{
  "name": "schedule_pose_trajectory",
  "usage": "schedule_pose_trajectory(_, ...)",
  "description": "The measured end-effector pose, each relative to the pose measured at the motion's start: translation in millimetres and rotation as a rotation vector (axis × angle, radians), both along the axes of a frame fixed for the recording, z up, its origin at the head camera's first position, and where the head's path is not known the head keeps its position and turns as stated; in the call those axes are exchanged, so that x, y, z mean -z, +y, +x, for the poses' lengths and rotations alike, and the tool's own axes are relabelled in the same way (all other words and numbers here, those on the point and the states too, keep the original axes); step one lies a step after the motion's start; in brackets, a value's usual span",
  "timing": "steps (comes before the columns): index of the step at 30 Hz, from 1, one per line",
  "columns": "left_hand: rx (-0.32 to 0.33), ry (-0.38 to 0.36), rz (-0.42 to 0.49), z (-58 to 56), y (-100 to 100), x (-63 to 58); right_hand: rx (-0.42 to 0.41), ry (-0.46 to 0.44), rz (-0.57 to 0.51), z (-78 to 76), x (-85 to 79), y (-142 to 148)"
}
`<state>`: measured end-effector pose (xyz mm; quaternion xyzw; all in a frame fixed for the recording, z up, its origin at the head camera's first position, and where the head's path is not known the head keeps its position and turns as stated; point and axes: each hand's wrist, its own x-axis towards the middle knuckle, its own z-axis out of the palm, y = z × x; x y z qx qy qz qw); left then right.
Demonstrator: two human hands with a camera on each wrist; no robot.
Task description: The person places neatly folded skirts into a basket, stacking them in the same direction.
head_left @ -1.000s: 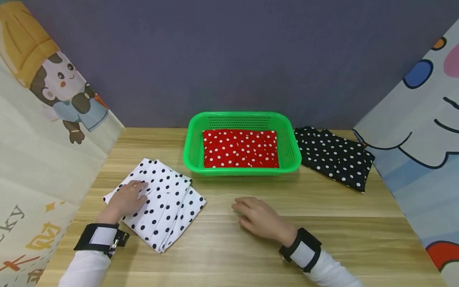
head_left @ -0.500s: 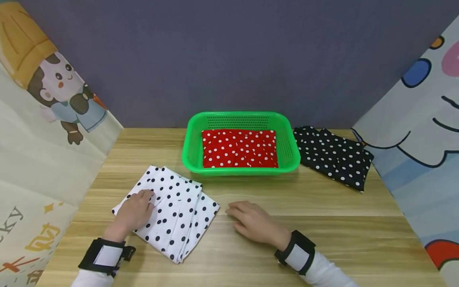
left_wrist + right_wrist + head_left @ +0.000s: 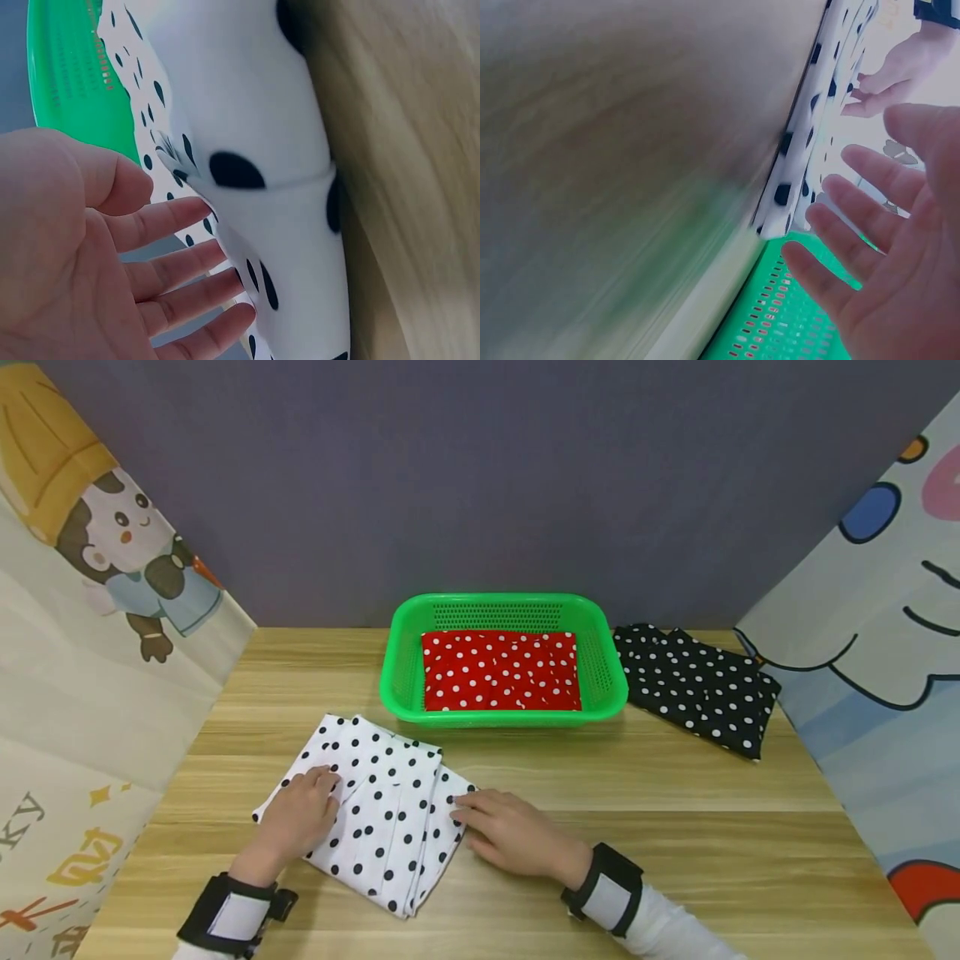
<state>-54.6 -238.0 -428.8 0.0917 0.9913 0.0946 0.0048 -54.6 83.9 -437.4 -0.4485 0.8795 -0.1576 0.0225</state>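
A white cloth with black dots (image 3: 382,835), folded in layers, lies askew on the table at the left of centre. My left hand (image 3: 302,814) rests on its left part; in the left wrist view the fingertips (image 3: 196,210) touch the fabric with the fingers fairly straight. At the cloth's right corner is my right hand (image 3: 513,831), its fingertips over the edge. The right wrist view shows those fingers (image 3: 862,202) spread and straight beside the layered cloth edge (image 3: 799,165), gripping nothing.
Behind the hands stands a green basket (image 3: 502,719) with a folded red cloth with white dots (image 3: 498,672) inside. A black cloth with white dots (image 3: 697,689) lies right of it. A dark wall (image 3: 495,485) borders the wooden table (image 3: 675,843).
The white dotted cloth has slid right and slightly toward me under my left hand. My right hand has moved a little left and now meets the cloth's right corner.
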Motion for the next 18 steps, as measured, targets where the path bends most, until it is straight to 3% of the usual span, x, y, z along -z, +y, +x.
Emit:
schedule_pose_trajectory(7, 0.027, 0.022, 0.017, 3.2, 9, 1.7, -0.013, -0.019, 0.034, 1.5, 2.6, -3)
schedule_pose_trajectory(18, 0.067, 0.014, 0.032, 8.8, 25, -0.6, 0.1, -0.084, 0.119, -2.6, 3.4, 6)
